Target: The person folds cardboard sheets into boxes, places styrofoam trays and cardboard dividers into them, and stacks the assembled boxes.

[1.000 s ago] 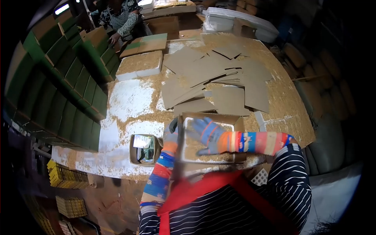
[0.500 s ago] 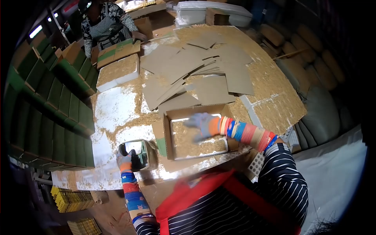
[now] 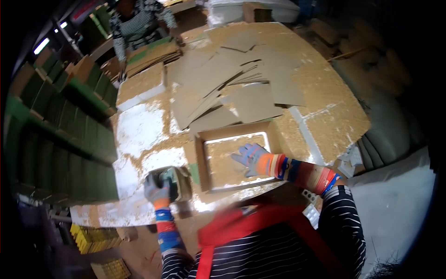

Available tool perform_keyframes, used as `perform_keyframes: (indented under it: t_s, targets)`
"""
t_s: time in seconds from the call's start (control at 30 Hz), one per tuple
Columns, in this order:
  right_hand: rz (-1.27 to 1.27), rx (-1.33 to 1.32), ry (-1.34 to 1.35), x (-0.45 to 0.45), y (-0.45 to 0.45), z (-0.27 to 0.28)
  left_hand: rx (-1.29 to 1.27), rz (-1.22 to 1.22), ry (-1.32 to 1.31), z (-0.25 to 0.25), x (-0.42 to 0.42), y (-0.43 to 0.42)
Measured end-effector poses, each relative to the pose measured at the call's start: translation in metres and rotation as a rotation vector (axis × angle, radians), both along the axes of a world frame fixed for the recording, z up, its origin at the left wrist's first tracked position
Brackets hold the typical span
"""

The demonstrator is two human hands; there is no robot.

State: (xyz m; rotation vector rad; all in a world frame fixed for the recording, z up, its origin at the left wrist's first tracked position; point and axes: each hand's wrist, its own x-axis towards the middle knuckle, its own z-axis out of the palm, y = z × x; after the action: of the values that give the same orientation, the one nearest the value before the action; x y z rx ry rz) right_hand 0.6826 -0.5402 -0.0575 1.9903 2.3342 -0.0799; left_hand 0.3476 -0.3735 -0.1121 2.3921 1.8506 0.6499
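My right hand (image 3: 253, 159), in a grey and orange glove, is inside an open cardboard box (image 3: 199, 160). Its fingers are spread over a bed of sawdust-like tan material (image 3: 220, 162), which has a white border around it. To the left, my left hand (image 3: 158, 188), gloved alike, grips the left side of a small dark green and tan container (image 3: 183, 183) at the table's front edge. What the container holds cannot be made out.
Flat cardboard sheets (image 3: 253, 100) lie spread beyond the box on the table (image 3: 139, 128), which is strewn with tan material. Green cartons (image 3: 69, 139) are stacked at left. A co-worker (image 3: 141, 25) stands behind a cardboard stack (image 3: 153, 56). Yellow trays (image 3: 95, 238) sit below.
My right hand has moved slightly right and down, its fingers now spread on the tan material. My left hand has shifted over the container's rim. The co-worker's cardboard has moved, and the view has tilted slightly.
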Motion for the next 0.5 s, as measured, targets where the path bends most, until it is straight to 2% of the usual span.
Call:
perform_keyframes:
  t_s: [0.07,0.13,0.2,0.27,0.3,0.33,0.37,0.4,0.43,0.47,0.5]
  targets:
    - [0.074,-0.124,0.002,-0.008,0.010,-0.011,-0.006,0.037,0.270,-0.003,0.008,-0.010]
    - [0.041,-0.160,0.078,-0.004,0.016,-0.015,-0.164,0.119,0.201,-0.016,0.005,-0.007]
    - [-0.014,-0.097,0.105,0.011,0.005,-0.018,-0.195,0.137,0.221,-0.017,0.005,-0.006]
    - [-0.038,0.207,0.448,0.020,-0.021,0.017,-0.125,0.062,0.276,-0.021,0.002,-0.008]
    - [-0.154,0.164,0.732,0.029,-0.043,0.037,-0.105,0.066,0.272,-0.018,0.002,-0.009]
    - [-0.152,0.087,0.747,0.049,-0.073,0.050,-0.088,0.061,0.263,-0.015,0.005,-0.010]
    - [-0.151,0.011,0.759,0.069,-0.102,0.063,-0.044,0.079,0.218,-0.026,0.002,-0.005]
    - [-0.033,-0.095,0.505,0.097,-0.143,0.068,-0.030,0.082,0.207,-0.028,0.000,-0.004]
    - [-0.272,-0.283,0.504,0.116,-0.187,0.063,-0.101,0.053,0.194,-0.005,0.004,-0.007]
    - [-0.521,-0.463,0.502,0.127,-0.230,0.055,-0.080,0.018,0.252,-0.009,-0.001,-0.002]
    - [-0.490,-0.355,0.207,0.132,-0.265,0.043,0.008,-0.012,0.271,-0.003,0.000,-0.006]
